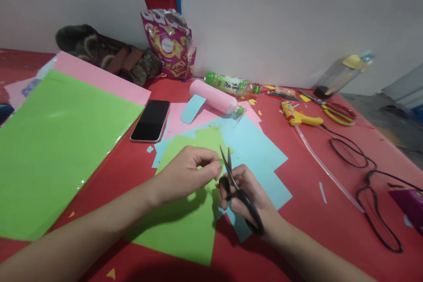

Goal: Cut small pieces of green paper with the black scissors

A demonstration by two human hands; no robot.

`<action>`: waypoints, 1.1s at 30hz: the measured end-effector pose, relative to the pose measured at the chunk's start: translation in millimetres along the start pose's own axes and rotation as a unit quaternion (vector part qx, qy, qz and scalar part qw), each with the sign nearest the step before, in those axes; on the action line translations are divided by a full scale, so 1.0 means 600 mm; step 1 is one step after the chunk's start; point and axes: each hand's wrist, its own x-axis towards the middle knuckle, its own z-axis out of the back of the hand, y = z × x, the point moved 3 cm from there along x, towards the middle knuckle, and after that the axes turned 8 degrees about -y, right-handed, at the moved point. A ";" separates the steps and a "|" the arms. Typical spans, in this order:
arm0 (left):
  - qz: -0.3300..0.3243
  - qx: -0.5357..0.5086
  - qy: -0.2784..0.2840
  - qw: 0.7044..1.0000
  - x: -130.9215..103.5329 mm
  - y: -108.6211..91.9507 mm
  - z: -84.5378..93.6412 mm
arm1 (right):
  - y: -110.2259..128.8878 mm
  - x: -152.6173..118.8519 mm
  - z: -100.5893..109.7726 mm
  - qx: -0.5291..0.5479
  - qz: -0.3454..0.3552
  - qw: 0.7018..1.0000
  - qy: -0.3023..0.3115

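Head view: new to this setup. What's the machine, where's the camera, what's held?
There's no machine: these are a person's two bare hands, seen from a camera worn on their head, looking forward and down. The right hand holds black-handled scissors, blades slightly apart. The left hand pinches what looks like a small green scrap beside the blades. Below them, green paper and light-blue paper lie on a red table, with a phone and a yellow glue gun farther back.
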 end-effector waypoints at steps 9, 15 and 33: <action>0.032 -0.031 0.054 0.998 0.001 -0.008 0.000 | 0.004 -0.006 -0.003 -0.012 -0.021 0.999 0.024; 0.043 -0.040 0.065 0.996 -0.001 -0.012 0.000 | 0.004 -0.005 -0.003 -0.016 -0.026 0.999 0.021; 0.057 -0.043 0.065 0.995 -0.001 -0.007 -0.002 | 0.004 -0.006 -0.003 -0.001 -0.014 1.000 0.020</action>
